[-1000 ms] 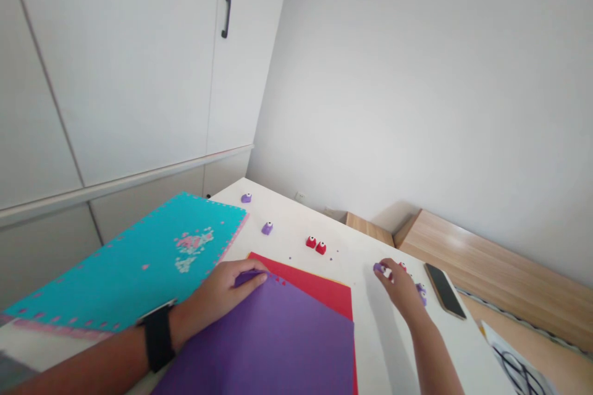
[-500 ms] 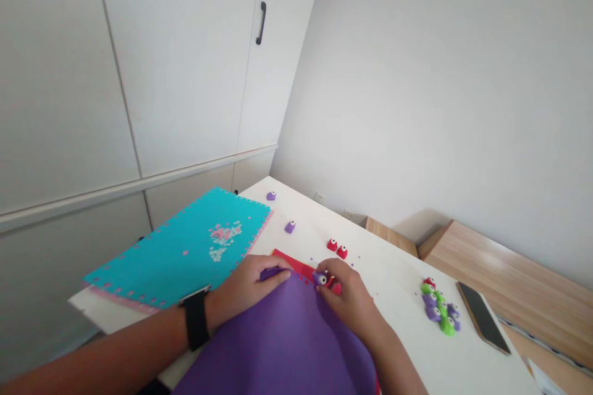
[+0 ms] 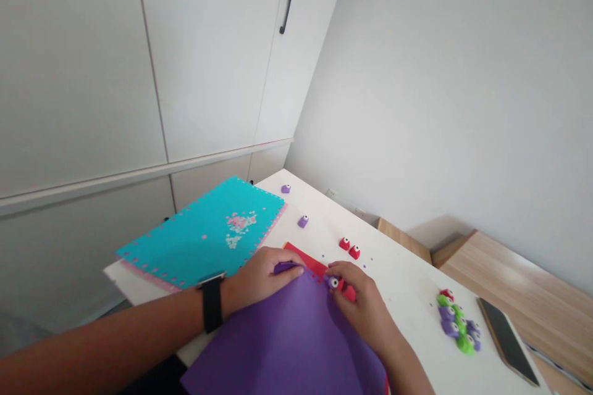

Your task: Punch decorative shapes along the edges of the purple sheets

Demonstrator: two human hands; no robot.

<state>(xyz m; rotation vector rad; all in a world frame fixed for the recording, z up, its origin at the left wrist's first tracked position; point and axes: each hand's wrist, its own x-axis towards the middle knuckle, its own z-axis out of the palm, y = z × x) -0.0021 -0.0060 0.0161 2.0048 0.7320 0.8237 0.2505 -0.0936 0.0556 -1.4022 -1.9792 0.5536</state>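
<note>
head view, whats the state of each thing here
left hand, resting on the purple sheet's edge
right hand, gripping a purple craft punch
purple craft punch, held at the purple sheet's edge
purple sheet, lying over the red sheet
red sheet, mostly covered
teal sheet, lying flat, pale scraps on top
phone, lying flat, screen dark
cabinet door, shut

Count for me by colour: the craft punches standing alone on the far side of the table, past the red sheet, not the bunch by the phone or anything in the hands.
Purple craft punches: 2
Red craft punches: 2
Total: 4
</note>
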